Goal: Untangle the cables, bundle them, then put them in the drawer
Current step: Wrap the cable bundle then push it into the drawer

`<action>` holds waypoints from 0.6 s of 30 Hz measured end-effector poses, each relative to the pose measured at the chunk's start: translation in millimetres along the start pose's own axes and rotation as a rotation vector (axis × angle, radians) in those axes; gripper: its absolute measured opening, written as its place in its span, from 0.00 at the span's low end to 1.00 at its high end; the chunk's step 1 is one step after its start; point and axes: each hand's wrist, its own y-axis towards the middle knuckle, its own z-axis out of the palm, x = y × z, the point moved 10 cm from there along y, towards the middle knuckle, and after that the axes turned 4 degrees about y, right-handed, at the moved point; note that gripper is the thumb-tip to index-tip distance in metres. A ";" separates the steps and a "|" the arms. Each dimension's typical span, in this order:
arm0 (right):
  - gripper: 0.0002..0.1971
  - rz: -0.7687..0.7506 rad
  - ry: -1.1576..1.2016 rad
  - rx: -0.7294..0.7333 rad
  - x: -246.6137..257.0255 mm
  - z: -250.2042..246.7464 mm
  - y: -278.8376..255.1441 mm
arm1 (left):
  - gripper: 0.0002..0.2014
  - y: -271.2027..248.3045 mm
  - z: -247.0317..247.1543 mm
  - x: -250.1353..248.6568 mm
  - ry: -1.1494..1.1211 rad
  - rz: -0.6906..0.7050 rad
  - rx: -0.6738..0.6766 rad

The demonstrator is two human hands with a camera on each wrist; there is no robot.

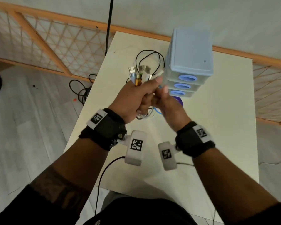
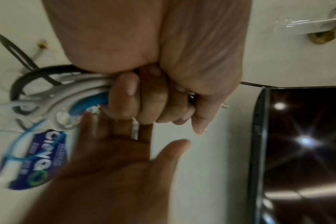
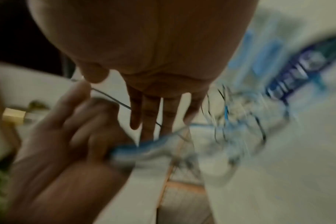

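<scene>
**Bundling in hand, drawer next**

The left hand (image 1: 137,98) fists the cables (image 1: 140,73) above the tabletop (image 1: 217,127), plugs sticking up. The right hand (image 1: 168,103), fingers (image 3: 150,115) straight and holding nothing, works at the loops. The bundle looks unfinished; next it needs securing, then a drawer (image 1: 187,77) pulled open, all being closed.

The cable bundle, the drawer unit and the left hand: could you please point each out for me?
cable bundle (image 1: 139,73), head view, on the plug ends above the fist.
drawer unit (image 1: 191,49), head view, on its top.
left hand (image 1: 133,98), head view, on its back.
</scene>
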 end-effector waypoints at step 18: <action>0.18 0.044 -0.077 -0.260 4.8 -6.7 -67.4 | 0.19 0.5 -5.6 -112.1 0.523 0.416 -0.262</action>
